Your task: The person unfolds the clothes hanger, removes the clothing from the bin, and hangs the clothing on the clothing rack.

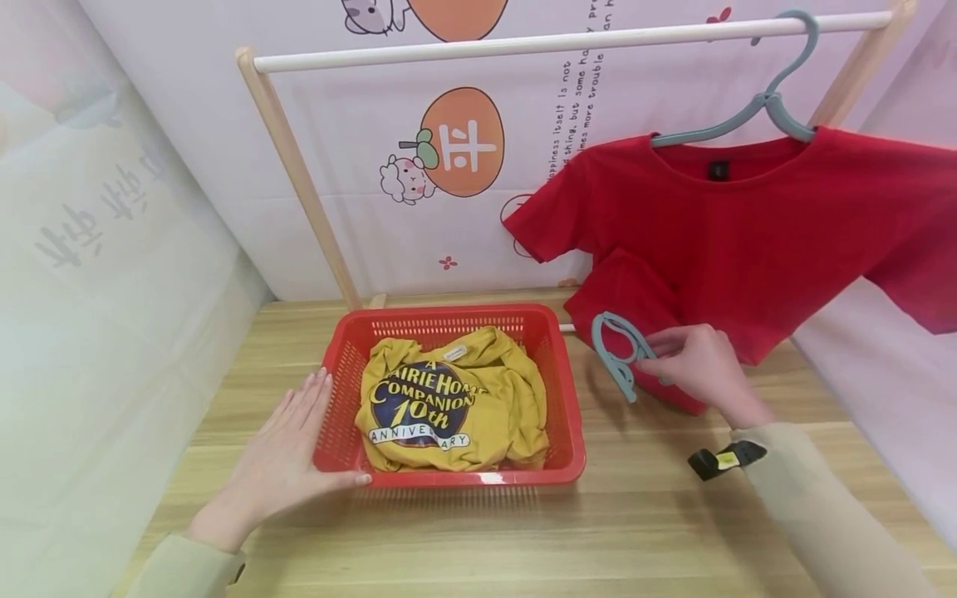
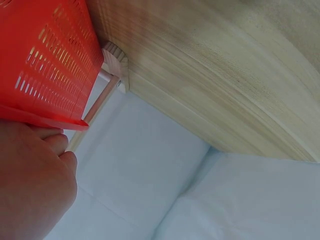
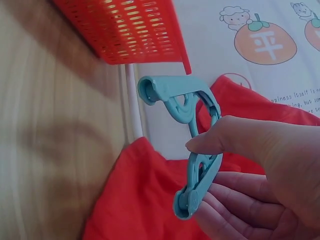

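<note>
A folded blue-green clothes hanger (image 3: 187, 105) is pinched between the thumb and fingers of my right hand (image 1: 695, 361), just right of the basket. My left hand (image 1: 287, 448) touches the near-left corner of the red plastic basket (image 1: 571, 415), its fingers straight along the left rim and the thumb at the front rim. Inside that basket lies a crumpled yellow T-shirt (image 1: 516, 407) with a printed front and a collar label. Behind my right hand, a red T-shirt (image 1: 748, 224) hangs from another blue-green hanger (image 1: 710, 133), its lower part drooping to the tabletop.
A clothes rack with a white rail (image 1: 463, 50) and wooden posts (image 1: 299, 183) stands behind the basket. Wood-grain tabletop (image 1: 598, 540) lies beneath everything. A printed cloth (image 1: 336, 124) covers the back wall. A black strap (image 1: 725, 459) sticks out at my right wrist.
</note>
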Demonstrator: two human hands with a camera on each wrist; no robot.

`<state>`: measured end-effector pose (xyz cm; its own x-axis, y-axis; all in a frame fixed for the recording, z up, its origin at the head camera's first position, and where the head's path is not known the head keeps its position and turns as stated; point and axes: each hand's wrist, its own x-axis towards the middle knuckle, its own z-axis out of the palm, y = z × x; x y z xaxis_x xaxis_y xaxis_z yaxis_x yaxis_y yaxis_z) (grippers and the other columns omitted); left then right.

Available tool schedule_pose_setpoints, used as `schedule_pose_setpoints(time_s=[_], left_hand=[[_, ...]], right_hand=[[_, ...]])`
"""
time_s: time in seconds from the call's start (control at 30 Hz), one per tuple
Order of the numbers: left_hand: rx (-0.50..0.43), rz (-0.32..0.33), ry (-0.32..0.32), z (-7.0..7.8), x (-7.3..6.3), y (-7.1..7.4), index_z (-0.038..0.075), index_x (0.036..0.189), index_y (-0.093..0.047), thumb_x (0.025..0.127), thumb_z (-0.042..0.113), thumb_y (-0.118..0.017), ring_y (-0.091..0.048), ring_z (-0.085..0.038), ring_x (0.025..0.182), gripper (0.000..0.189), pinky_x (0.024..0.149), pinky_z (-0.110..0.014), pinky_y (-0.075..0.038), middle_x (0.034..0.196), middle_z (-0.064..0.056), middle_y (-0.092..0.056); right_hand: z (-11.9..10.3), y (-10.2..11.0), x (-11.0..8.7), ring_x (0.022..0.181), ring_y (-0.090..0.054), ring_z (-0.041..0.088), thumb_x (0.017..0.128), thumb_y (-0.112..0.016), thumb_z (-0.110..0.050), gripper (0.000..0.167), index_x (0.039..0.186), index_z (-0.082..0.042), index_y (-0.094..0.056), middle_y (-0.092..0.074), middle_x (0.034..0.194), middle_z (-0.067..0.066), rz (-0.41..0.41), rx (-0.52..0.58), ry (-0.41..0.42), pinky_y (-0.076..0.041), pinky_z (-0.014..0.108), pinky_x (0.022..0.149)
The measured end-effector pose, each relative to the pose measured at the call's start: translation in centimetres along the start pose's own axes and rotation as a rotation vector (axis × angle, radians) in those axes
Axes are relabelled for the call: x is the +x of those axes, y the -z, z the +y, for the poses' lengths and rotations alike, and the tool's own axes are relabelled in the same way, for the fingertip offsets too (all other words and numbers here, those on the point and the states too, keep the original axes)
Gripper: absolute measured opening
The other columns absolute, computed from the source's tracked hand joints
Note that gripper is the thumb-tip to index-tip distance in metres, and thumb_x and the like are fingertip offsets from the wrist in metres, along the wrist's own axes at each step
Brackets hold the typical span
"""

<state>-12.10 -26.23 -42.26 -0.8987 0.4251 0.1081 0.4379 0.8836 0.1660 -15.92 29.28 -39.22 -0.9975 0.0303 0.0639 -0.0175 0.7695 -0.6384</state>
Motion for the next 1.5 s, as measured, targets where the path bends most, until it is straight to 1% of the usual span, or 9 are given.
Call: schedule_pose_setpoints(time_s=[0.2,0.47,0.63,0.8,0.93,1.03,1.23,1.4,1.5], left_hand=[[0.003,0.002,-0.005,0.0,0.0,0.1,-0.002,0.161,-0.009,0.076,0.081,-0.067,-0.010,-0.035,0.153,0.132,0.123,-0.047,-0.012,0.167,-0.020,-0.012],[0.002,0.002,-0.004,0.0,0.0,0.0,-0.002,0.161,-0.008,0.076,0.080,-0.067,-0.009,-0.035,0.154,0.133,0.124,-0.045,-0.009,0.167,-0.020,-0.011],[0.002,0.004,-0.007,-0.1,-0.1,0.0,-0.002,0.161,-0.007,0.076,0.080,-0.067,-0.007,-0.032,0.154,0.132,0.124,-0.043,-0.007,0.167,-0.020,-0.010],[0.010,0.007,-0.015,-0.2,0.0,-0.1,-0.002,0.161,-0.007,0.076,0.081,-0.066,-0.006,-0.031,0.154,0.133,0.124,-0.043,-0.007,0.167,-0.020,-0.010],[0.014,0.009,-0.019,-0.2,0.0,-0.2,-0.003,0.161,-0.007,0.076,0.081,-0.066,-0.006,-0.031,0.154,0.133,0.124,-0.043,-0.008,0.167,-0.020,-0.010],[0.014,0.009,-0.019,-0.3,0.0,-0.2,-0.003,0.161,-0.007,0.076,0.081,-0.066,-0.005,-0.031,0.154,0.133,0.124,-0.043,-0.008,0.167,-0.020,-0.010],[0.002,0.007,-0.012,-0.1,0.0,-0.1,-0.002,0.161,-0.007,0.076,0.080,-0.067,-0.005,-0.031,0.154,0.133,0.124,-0.043,-0.007,0.167,-0.020,-0.010],[0.004,0.026,-0.023,-0.2,0.0,-0.2,-0.002,0.161,-0.008,0.076,0.080,-0.068,-0.006,-0.031,0.154,0.133,0.123,-0.035,0.000,0.167,-0.020,-0.011],[0.010,0.039,-0.030,-0.3,0.0,-0.3,-0.002,0.161,-0.009,0.075,0.080,-0.069,-0.007,-0.031,0.154,0.133,0.122,-0.031,0.003,0.167,-0.021,-0.012]], right_hand=[[-1.1,-0.6,0.7,0.074,-0.073,0.020,0.084,-0.086,-0.034,0.049,0.119,-0.002,-0.072,-0.075,0.099,0.013,-0.005,0.029,-0.013,-0.059,0.032,0.065],[-3.3,-0.6,1.7,0.075,-0.073,0.020,0.083,-0.087,-0.032,0.045,0.117,-0.004,-0.075,-0.076,0.094,0.009,0.044,0.055,0.052,-0.059,0.031,0.065],[-4.7,-0.8,2.3,0.075,-0.073,0.019,0.083,-0.087,-0.032,0.045,0.117,-0.005,-0.075,-0.076,0.094,0.009,0.067,0.090,0.066,-0.059,0.030,0.063],[-6.1,-1.0,2.7,0.075,-0.073,0.020,0.083,-0.087,-0.030,0.043,0.117,-0.006,-0.075,-0.076,0.093,0.008,0.075,0.118,0.082,-0.060,0.031,0.064],[-7.1,-1.1,2.9,0.076,-0.073,0.020,0.084,-0.087,-0.027,0.039,0.115,-0.008,-0.076,-0.076,0.092,0.007,0.069,0.144,0.088,-0.060,0.031,0.065],[-7.9,-1.3,3.1,0.075,-0.073,0.020,0.083,-0.087,-0.026,0.037,0.114,-0.007,-0.076,-0.076,0.091,0.006,0.056,0.145,0.114,-0.060,0.032,0.065],[-9.2,-1.8,3.3,0.074,-0.072,0.018,0.082,-0.088,-0.028,0.041,0.114,-0.006,-0.076,-0.076,0.092,0.006,0.022,0.124,0.163,-0.061,0.035,0.066],[-10.2,-2.2,3.4,0.076,-0.072,0.019,0.081,-0.088,-0.024,0.040,0.114,-0.006,-0.076,-0.076,0.093,0.006,0.003,0.122,0.177,-0.061,0.037,0.067],[-10.8,-2.5,3.3,0.077,-0.072,0.019,0.082,-0.088,-0.024,0.040,0.116,-0.007,-0.076,-0.076,0.093,0.005,-0.019,0.152,0.166,-0.062,0.037,0.066]])
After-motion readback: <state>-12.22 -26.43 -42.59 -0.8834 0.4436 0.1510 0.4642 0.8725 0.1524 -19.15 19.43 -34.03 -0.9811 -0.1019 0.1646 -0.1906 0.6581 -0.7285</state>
